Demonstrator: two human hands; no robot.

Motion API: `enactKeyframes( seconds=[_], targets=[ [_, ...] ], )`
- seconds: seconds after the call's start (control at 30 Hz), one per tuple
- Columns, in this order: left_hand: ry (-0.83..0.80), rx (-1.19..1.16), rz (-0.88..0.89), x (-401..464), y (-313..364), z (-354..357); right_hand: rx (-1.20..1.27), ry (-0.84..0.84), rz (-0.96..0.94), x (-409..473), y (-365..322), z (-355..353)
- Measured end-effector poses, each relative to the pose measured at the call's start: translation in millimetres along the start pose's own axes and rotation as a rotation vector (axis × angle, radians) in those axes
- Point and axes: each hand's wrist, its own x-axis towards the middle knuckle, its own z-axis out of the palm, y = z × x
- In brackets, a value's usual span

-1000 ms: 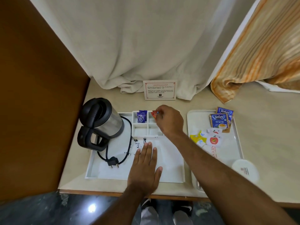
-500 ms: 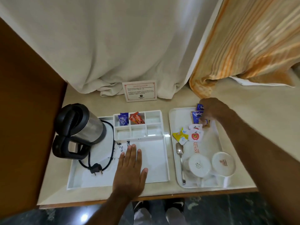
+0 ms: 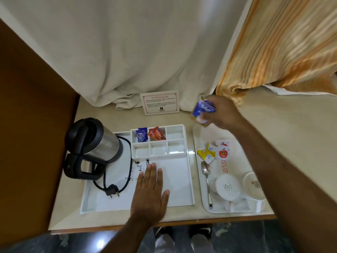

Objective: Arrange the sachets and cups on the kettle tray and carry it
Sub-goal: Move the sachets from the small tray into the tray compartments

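Observation:
The white kettle tray [image 3: 189, 181] holds a black-and-steel kettle [image 3: 94, 143] at its left and a divided sachet holder [image 3: 183, 141] at its back. A blue sachet [image 3: 141, 134] and red coffee sachets [image 3: 156, 134] lie in two back compartments. My left hand [image 3: 150, 192] rests flat on the tray, fingers apart. My right hand [image 3: 221, 113] hovers above the far end of the second white tray [image 3: 199, 179], shut on blue tea bag sachets [image 3: 202, 111]. That second tray carries yellow, white and red sachets [image 3: 215, 152], a spoon [image 3: 207, 181] and two overturned white cups [image 3: 227, 187] [image 3: 254, 187].
A printed card [image 3: 160, 102] stands against the white curtain [image 3: 136, 52] behind the trays. An orange striped curtain [image 3: 282, 44] hangs at the right. A wooden panel [image 3: 31, 115] borders the counter on the left. The kettle's cord and plug [image 3: 113, 191] lie on the kettle tray.
My right hand left the red sachets in the holder, moved right to the second tray, took the blue tea bag sachets and lifted them. My left hand stayed flat.

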Motion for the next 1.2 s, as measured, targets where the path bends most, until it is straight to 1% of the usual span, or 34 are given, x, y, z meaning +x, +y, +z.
enactKeyframes(
  seconds=[0.07, 0.13, 0.2, 0.27, 0.33, 0.4, 0.47, 0.6, 0.73, 0.9, 1.0, 1.2],
  targets=[
    [-0.004, -0.004, 0.000, -0.7, 0.6, -2.0, 0.080, -0.040, -0.050, -6.4, -29.1, 28.7],
    [0.003, -0.003, 0.000, 0.0, 1.3, -4.0, 0.033, -0.088, -0.081, -10.6, -47.2, 57.1],
    [0.009, -0.005, 0.002, 0.2, 1.0, -4.4, -0.163, -0.095, -0.130, -14.4, -53.9, 77.7],
    [0.012, -0.002, 0.004, 0.7, -0.4, -3.0, -0.358, -0.047, -0.173, -18.2, -53.7, 88.6],
    [0.014, 0.005, -0.001, 1.0, -1.5, -0.9, -0.472, 0.006, -0.193, -19.8, -53.6, 93.6],
    [0.022, 0.003, 0.006, 0.9, -0.6, -0.7, -0.526, 0.043, -0.190, -20.1, -52.6, 95.3],
    [0.022, -0.002, 0.009, 0.1, -0.3, -0.8, -0.534, 0.041, -0.176, -18.8, -52.4, 96.2],
    [0.025, -0.006, 0.003, -1.2, 0.3, -1.5, -0.575, -0.029, -0.179, -17.6, -53.3, 103.3],
    [0.024, 0.003, 0.000, 0.2, 0.6, -1.5, -0.628, 0.052, -0.180, -17.8, -52.4, 109.3],
    [0.035, -0.003, 0.005, -0.4, -0.7, 0.3, -0.668, 0.087, -0.187, -20.8, -52.1, 115.0],
    [0.042, -0.001, 0.010, 0.1, -1.6, 1.3, -0.634, 0.041, -0.175, -19.6, -53.0, 116.5],
    [0.032, 0.006, 0.005, 0.3, -0.8, 1.5, -0.590, -0.090, -0.228, -18.0, -46.4, 105.7]
  ],
)
